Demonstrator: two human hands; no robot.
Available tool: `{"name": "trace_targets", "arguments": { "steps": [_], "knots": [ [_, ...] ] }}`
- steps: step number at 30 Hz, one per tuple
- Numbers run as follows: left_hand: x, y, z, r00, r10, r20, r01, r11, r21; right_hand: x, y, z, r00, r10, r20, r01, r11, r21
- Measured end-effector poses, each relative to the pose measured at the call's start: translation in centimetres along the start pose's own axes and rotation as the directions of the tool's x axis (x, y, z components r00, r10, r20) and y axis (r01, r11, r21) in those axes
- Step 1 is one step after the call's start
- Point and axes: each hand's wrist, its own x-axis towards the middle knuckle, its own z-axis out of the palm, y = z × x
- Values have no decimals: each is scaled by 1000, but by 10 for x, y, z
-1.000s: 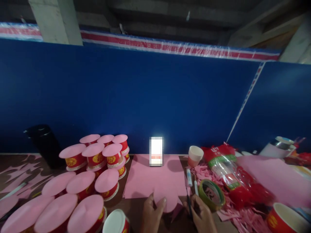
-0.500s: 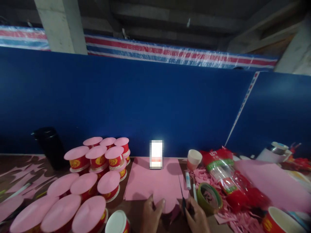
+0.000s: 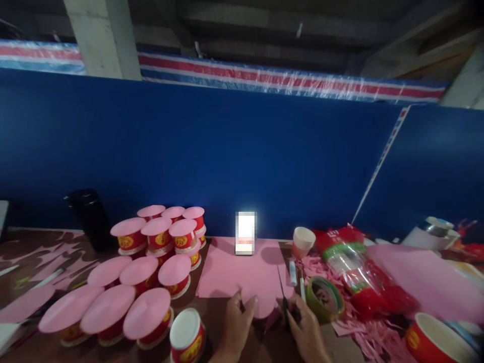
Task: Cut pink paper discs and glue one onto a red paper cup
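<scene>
My left hand (image 3: pixel 242 317) pinches the left edge of a round-edged piece of pink paper (image 3: pixel 263 301), thumb on top. In my right hand (image 3: pixel 304 322) are black-handled scissors (image 3: pixel 284 300), their blades pointing up and away beside the paper's right edge. A small pink offcut (image 3: pixel 270 319) hangs by the lower edge of that piece. Behind both hands lies a stack of pink paper sheets (image 3: pixel 221 272), and a bright phone with a blurred screen (image 3: pixel 245 233) stands at its far side.
Several red paper cups with pink disc tops (image 3: pixel 147 312) stand at left, near an upturned cup (image 3: pixel 187 333) and a black tumbler (image 3: pixel 91 219). To the right are a green tape roll (image 3: pixel 325 298), pink paper scraps (image 3: pixel 374 338), a red plastic package (image 3: pixel 350 267) and a red cup (image 3: pixel 438 338).
The whole view has shifted slightly, so things sit a little higher in it. Both hands keep the same holds on the paper and the scissors.
</scene>
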Motion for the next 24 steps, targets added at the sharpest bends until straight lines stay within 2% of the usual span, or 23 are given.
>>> {"name": "trace_targets", "arguments": {
  "steps": [9,16,20,24],
  "knots": [
    [-2,4,1,997,52,-53,-52,999,0,-1,-5,-3,990,-119,-80,111,989,-100],
    [-4,0,0,997,74,9,-74,997,-16,-3,-9,-5,986,-134,-97,129,990,-61],
    [-6,4,0,999,-2,44,10,984,-179,-3,-9,-4,983,-139,-117,145,988,48],
    [-7,9,0,985,-170,39,172,908,-381,-2,-9,1,996,-10,-85,29,972,231]
  ]
}}
